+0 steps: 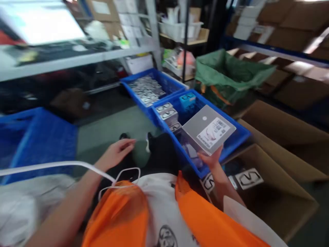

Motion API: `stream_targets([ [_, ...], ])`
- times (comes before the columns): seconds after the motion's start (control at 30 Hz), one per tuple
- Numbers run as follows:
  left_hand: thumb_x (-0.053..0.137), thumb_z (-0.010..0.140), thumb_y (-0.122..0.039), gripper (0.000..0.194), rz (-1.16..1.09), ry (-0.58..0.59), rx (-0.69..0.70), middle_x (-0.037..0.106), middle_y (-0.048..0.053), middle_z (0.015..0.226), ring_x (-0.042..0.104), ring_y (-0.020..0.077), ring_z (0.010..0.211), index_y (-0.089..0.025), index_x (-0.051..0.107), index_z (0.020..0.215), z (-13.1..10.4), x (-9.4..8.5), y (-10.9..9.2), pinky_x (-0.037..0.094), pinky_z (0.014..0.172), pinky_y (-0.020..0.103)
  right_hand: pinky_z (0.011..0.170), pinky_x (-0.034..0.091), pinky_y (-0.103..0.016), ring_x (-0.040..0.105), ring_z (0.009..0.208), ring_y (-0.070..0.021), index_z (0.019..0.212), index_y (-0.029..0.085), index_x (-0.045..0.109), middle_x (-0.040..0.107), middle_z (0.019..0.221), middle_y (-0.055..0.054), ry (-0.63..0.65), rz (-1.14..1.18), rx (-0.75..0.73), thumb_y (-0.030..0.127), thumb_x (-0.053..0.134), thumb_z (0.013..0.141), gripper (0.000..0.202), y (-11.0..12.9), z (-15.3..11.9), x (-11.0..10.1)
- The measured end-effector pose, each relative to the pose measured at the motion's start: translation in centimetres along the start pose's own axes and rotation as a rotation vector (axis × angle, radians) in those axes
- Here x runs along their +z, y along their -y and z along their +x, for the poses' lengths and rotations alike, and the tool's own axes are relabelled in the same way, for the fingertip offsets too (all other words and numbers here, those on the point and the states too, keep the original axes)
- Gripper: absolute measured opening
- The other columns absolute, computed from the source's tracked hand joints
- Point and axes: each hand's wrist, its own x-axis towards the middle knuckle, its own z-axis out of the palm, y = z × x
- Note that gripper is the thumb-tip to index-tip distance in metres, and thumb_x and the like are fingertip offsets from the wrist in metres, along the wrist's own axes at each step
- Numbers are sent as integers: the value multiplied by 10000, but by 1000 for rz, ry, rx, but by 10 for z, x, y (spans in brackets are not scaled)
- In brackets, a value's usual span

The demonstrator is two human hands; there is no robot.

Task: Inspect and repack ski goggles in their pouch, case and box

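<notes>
A grey box (pixel 203 125) with a white printed label rests in my right hand (pixel 212 158), tilted above the near blue crate (pixel 218 111). That hand grips the box's near lower edge. Inside the crate, small white boxes (pixel 167 115) are stacked at the left and a bright blue box (pixel 187 99) stands at the far end. My left hand (pixel 117 152) hangs over the floor in front of my body, its fingers loosely apart and nothing in them. A white cable (pixel 77 163) crosses my left forearm.
Another blue crate (pixel 177 85) full of small boxes adjoins the first. Open cardboard boxes (pixel 280 192) stand at the right, a green lined bin (pixel 231 77) behind. At the left are a blue crate (pixel 55 144) and a metal-edged bench (pixel 97 58) with a bright screen.
</notes>
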Motion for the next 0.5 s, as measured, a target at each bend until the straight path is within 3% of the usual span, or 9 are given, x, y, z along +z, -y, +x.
stream_targets([
  [0.1, 753, 988, -735, 707, -207, -25, 241, 654, 207, 1652, 681, 412, 1468, -211, 740, 1462, 2, 18, -28, 649, 1120, 525, 1132, 582, -608, 659, 1337, -385, 1530, 272, 490, 591, 1412, -152, 144, 134, -127, 726, 1022, 537, 1214, 7, -6, 68],
  [0.17, 842, 932, -714, 913, -340, -81, 392, 499, 228, 1788, 556, 432, 1611, -248, 581, 1673, 5, 36, -45, 592, 1211, 569, 1142, 584, -605, 657, 1344, -376, 1545, 277, 462, 570, 1412, -142, 187, 159, -148, 722, 1010, 575, 1200, 18, -12, 100],
  [0.23, 961, 814, -705, 1188, -468, -123, 455, 452, 238, 1818, 518, 447, 1645, -278, 423, 1784, 5, 53, -58, 524, 1284, 622, 1170, 569, -632, 616, 1412, -387, 1583, 272, 410, 531, 1461, -162, 184, 101, -154, 708, 1003, 624, 1209, 34, -21, 125],
  [0.3, 1064, 664, -693, 1363, -583, -140, 440, 525, 252, 1765, 545, 468, 1625, -258, 420, 1783, 3, 65, -68, 468, 1323, 674, 1201, 541, -674, 549, 1500, -401, 1628, 272, 346, 467, 1549, -202, 170, 26, -187, 658, 1000, 698, 1202, 53, -32, 145],
  [0.33, 1082, 628, -694, 1343, -639, -154, 406, 599, 255, 1701, 580, 474, 1595, -236, 488, 1742, 3, 68, -72, 459, 1326, 693, 1212, 530, -688, 518, 1536, -404, 1642, 274, 324, 431, 1592, -223, 174, 14, -211, 629, 993, 737, 1180, 63, -38, 153],
  [0.43, 1028, 691, -743, 1030, -826, -233, 249, 811, 229, 1391, 730, 469, 1417, -179, 716, 1494, 7, 64, -77, 553, 1242, 702, 1193, 555, -674, 502, 1587, -399, 1642, 278, 341, 390, 1678, -254, 328, 100, -197, 617, 868, 887, 981, 91, -51, 168],
  [0.5, 1028, 677, -754, 991, -939, -299, 179, 844, 204, 1302, 768, 458, 1355, -182, 740, 1434, 10, 51, -76, 626, 1169, 660, 1159, 587, -642, 575, 1536, -388, 1601, 261, 449, 484, 1662, -247, 482, 128, -69, 605, 735, 979, 766, 104, -49, 170],
])
